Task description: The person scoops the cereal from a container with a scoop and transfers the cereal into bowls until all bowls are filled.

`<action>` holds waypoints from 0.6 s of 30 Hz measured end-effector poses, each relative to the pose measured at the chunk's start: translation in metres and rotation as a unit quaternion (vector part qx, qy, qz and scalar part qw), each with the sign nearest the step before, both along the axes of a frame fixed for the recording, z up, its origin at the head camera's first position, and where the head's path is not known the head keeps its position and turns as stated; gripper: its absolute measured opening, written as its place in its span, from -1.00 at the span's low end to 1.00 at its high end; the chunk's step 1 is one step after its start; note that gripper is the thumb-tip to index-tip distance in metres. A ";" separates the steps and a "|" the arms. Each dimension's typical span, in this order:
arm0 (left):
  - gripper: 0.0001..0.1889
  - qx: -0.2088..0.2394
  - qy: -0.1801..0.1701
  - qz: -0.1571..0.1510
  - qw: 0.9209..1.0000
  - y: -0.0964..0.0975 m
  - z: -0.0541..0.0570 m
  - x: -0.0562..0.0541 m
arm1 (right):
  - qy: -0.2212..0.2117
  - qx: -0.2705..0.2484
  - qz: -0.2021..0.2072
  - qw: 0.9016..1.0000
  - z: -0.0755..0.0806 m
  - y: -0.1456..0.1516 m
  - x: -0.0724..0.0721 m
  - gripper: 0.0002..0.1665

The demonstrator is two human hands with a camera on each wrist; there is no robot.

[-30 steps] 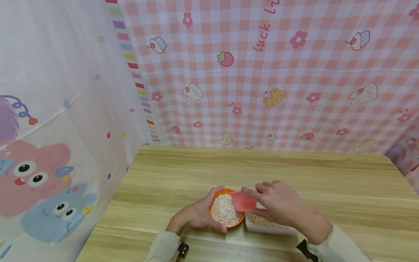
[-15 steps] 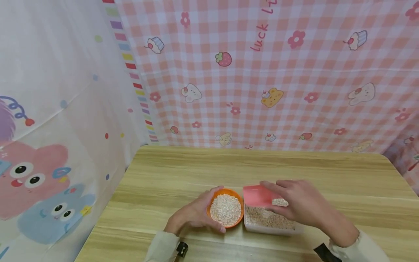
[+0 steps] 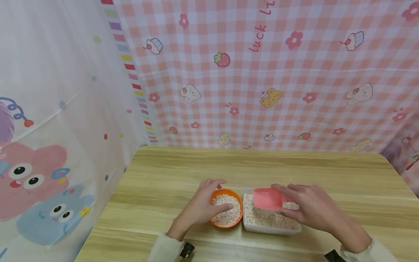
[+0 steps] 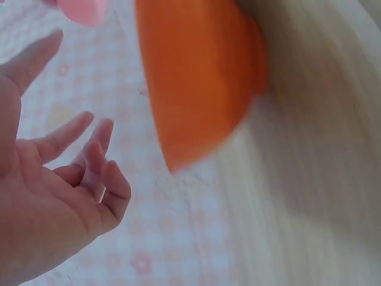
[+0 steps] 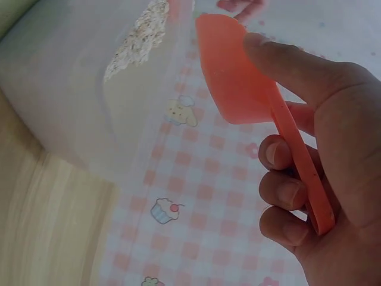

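we see the right hand (image 3: 312,207) gripping the scoop (image 3: 268,198) over the tub (image 3: 271,230), scoop pointing left towards the bowl (image 3: 226,226) just beside it, nearest the loose, empty left hand (image 3: 203,204).

Head view: the right hand (image 3: 309,205) largely hid the handle of the pink scoop (image 3: 267,199). Left wrist view: the orange bowl (image 4: 196,77), blurred, was cut by the upper edge, its interior hidden.
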State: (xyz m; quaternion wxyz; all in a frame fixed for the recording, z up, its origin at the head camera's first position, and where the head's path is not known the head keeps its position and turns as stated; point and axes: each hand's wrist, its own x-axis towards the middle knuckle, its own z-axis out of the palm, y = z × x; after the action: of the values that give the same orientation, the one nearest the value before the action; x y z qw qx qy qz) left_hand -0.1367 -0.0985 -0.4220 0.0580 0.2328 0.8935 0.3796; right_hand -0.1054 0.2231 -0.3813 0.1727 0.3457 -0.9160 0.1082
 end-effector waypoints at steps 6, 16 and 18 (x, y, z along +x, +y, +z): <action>-0.34 0.035 -0.037 -0.051 0.997 0.019 0.000 0.004 | -0.023 0.007 0.003 1.000 -0.006 0.005 -0.002 -0.31; -0.31 0.026 -0.074 -0.071 0.994 0.037 -0.005 0.007 | -0.092 0.011 0.002 0.996 -0.020 0.011 -0.004 -0.31; -0.26 0.024 -0.085 -0.068 0.994 0.039 -0.005 0.007 | -0.102 0.019 -0.006 0.995 -0.021 0.011 -0.004 -0.32</action>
State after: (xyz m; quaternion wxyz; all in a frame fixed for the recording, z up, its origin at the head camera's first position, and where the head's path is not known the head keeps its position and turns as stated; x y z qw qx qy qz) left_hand -0.1302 -0.0594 -0.4269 0.1544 0.2613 0.8580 0.4144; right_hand -0.1094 0.2339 -0.4020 0.0724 0.3302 -0.9329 0.1242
